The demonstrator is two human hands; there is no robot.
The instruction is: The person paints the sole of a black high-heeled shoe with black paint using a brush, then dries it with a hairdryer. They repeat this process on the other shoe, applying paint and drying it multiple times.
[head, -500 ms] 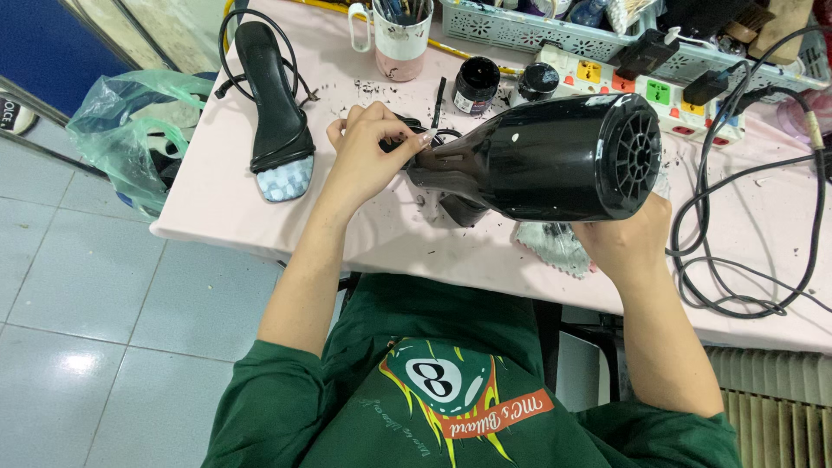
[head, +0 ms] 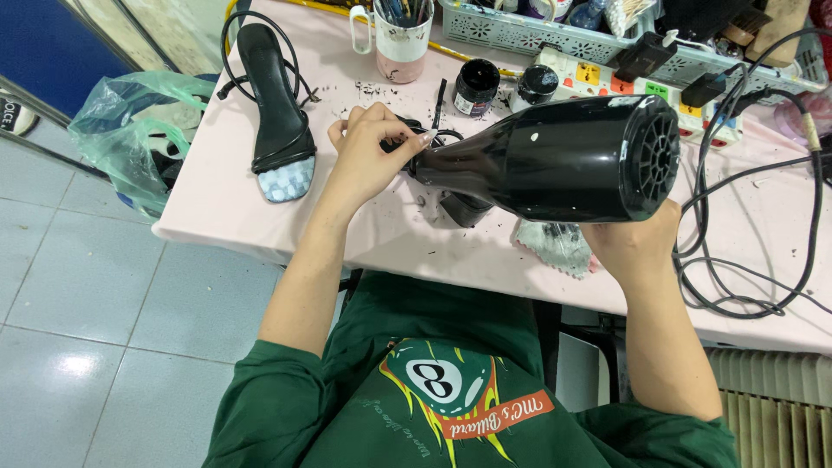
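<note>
— From my remote seat I count few packages. What do you see at the table's left end?

— A thin green plastic bag, crumpled and see-through, hangs beside the table's edge.

— And on top I see two small black jars behind the hair dryer; the left one wears a pale label low on its side.

— Behind those, the white power strip carries small square stickers: yellow, orange, green. I see no screens.

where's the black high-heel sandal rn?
In the head view, the black strappy high-heeled sandal lies at the pink table's left end, apart from the left hand, with the green plastic bag beyond the edge.
</note>
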